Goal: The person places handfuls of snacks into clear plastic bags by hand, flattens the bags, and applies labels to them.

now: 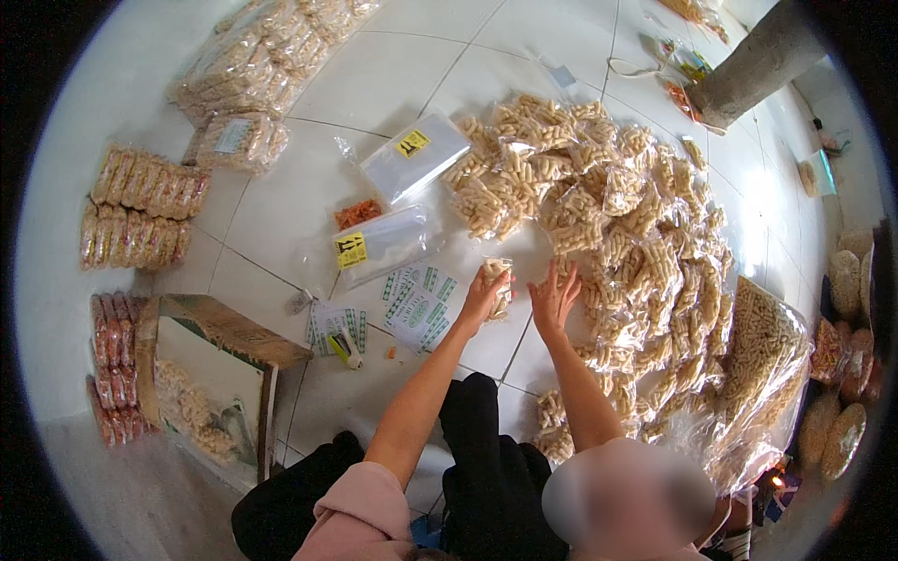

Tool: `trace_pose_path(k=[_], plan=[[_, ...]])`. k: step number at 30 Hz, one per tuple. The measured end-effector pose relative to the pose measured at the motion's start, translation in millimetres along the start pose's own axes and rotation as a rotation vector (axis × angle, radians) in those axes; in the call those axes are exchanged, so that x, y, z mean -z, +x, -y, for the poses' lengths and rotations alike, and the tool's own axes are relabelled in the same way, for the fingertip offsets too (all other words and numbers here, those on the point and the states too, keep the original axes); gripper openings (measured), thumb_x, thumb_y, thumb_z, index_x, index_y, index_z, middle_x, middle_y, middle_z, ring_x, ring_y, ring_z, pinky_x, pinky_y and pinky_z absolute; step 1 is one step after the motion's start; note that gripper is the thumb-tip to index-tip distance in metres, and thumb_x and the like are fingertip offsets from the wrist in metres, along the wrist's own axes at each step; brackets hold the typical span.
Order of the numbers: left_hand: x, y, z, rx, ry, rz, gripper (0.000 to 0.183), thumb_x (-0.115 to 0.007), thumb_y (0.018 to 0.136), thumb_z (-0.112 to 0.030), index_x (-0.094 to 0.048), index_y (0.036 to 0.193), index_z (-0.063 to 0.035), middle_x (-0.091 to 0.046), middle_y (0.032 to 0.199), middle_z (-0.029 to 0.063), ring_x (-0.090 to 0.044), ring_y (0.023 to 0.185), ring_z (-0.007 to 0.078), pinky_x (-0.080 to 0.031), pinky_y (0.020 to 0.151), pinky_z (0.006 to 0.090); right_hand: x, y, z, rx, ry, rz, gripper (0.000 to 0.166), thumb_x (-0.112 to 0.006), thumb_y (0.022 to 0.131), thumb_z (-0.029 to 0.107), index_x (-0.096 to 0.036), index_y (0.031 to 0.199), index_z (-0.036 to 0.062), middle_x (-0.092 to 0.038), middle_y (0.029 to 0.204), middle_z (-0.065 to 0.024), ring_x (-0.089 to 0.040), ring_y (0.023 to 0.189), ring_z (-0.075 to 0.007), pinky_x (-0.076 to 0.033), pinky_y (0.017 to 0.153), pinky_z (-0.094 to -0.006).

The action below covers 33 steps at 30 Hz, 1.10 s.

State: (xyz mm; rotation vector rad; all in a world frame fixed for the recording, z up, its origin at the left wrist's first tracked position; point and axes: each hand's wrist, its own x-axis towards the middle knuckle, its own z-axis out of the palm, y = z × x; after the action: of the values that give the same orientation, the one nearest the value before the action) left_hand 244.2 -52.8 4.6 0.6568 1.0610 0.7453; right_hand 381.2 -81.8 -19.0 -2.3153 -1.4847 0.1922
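Observation:
My left hand [483,298] holds a small clear plastic bag of pale snack sticks [499,291] upright over the tiled floor. Beside it, my right hand [554,293] is spread with its fingers apart, near the edge of a large pile of filled snack bags [645,266]. Whether its fingertips touch the nearest bag is hard to tell. To the left of my hands lie printed paper labels [417,308] with green borders, a green and black stapler [345,349], and two stacks of clear plastic bags [415,158] with yellow stickers. A bag of orange bits [358,214] lies between those stacks.
At the left stands an open cardboard box [210,386] with loose snack sticks inside. Packed bundles [151,182] line the left wall. A large clear sack of snack sticks [765,350] leans at the right. Near it a small flame [777,481] burns. A grey pillar [758,66] stands top right.

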Motion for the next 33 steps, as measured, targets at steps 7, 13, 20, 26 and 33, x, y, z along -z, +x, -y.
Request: trace_pose_path(k=[7,13,20,26,33], plan=[[32,-29,-29,-0.064,-0.243,0.101,0.051,-0.036,0.089,-0.045,-0.035,0.126,-0.0103,-0.052,0.112,0.0075,-0.056,0.092,0.0186,-0.048,0.074,0.0307,18,-26,15,0.275,0.544,0.112,0.058,-0.052,0.063,-0.006,-0.04,0.118,0.0099,-0.027,0.131,-0.021,-0.033,0.115,-0.0414,-0.039,0.091,-0.0436],[40,-97,-107,-0.207,-0.281,0.155,0.051,-0.032,0.09,-0.043,-0.031,0.131,-0.0121,-0.045,0.124,0.0062,-0.048,0.108,0.0178,-0.039,0.09,0.0325,114,-30,107,0.678,0.891,0.011,0.053,-0.063,0.063,-0.006,-0.038,0.108,0.0046,-0.03,0.126,-0.0194,-0.036,0.114,-0.0354,-0.037,0.092,-0.0406],[42,-225,-198,-0.58,-0.368,0.11,0.052,-0.027,0.089,-0.047,-0.014,0.137,-0.0299,-0.033,0.133,0.0008,-0.034,0.12,0.0178,-0.028,0.098,0.0376,208,-66,229,0.974,0.915,0.203,0.053,-0.055,0.077,0.003,-0.031,0.124,0.0011,-0.032,0.126,-0.02,-0.031,0.118,-0.0356,-0.029,0.098,-0.0408],[116,-348,-216,-0.642,-0.261,-0.031,0.056,-0.036,0.089,-0.048,-0.006,0.136,-0.039,-0.034,0.127,-0.0013,-0.039,0.112,0.0167,-0.037,0.089,0.0376,239,-129,317,1.129,0.932,0.368,0.041,-0.056,0.078,0.006,-0.043,0.116,0.0047,-0.044,0.117,-0.0136,-0.037,0.109,-0.0297,-0.033,0.091,-0.0398],[197,-470,-184,-0.523,-0.377,-0.122,0.059,-0.026,0.086,-0.059,-0.042,0.118,-0.0124,-0.052,0.104,0.0028,-0.052,0.096,0.0164,-0.045,0.081,0.0361,256,-230,400,1.687,0.973,0.304,0.031,-0.051,0.07,-0.009,-0.055,0.098,0.0037,-0.058,0.094,-0.0111,-0.051,0.088,-0.0313,-0.043,0.077,-0.0364]])
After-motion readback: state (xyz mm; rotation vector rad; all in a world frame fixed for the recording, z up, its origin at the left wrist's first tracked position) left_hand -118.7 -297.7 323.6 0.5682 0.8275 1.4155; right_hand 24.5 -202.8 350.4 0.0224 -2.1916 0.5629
